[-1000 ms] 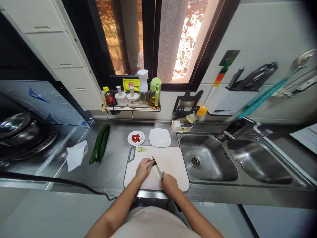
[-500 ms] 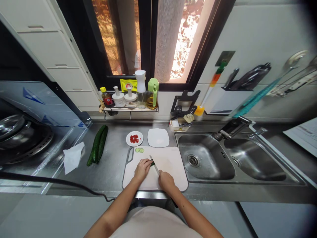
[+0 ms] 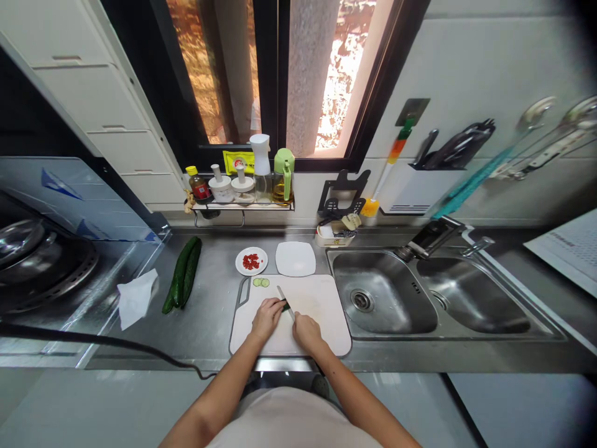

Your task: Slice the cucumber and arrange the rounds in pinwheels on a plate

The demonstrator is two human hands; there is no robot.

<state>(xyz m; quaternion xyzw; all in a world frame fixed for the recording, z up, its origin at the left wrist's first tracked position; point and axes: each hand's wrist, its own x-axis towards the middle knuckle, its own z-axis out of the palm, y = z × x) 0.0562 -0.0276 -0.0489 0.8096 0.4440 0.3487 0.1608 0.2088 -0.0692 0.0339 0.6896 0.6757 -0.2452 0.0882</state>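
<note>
A: Where is the cucumber piece [image 3: 285,305]?

B: On the cutting board [image 3: 324,339], held by the left hand [image 3: 265,317]; the right hand [image 3: 306,331] is closed around the knife [image 3: 290,312], angled alongside the piece (two pale slices [image 3: 265,282] lie farther back).

**Left hand and right hand side by side, just apart, in front of the torso**

The left hand [image 3: 267,318] lies back upward, its fingers [image 3: 278,305] bent and bunched, pointing forward and toward the right. The right hand [image 3: 306,331] is curled into a firm grip, knuckles up, angled forward and inward. Both forearms are bare: the left forearm [image 3: 219,392] and the right forearm [image 3: 357,389] slant in from the lower corners, either side of the torso [image 3: 289,420], forming an inverted V.
</note>
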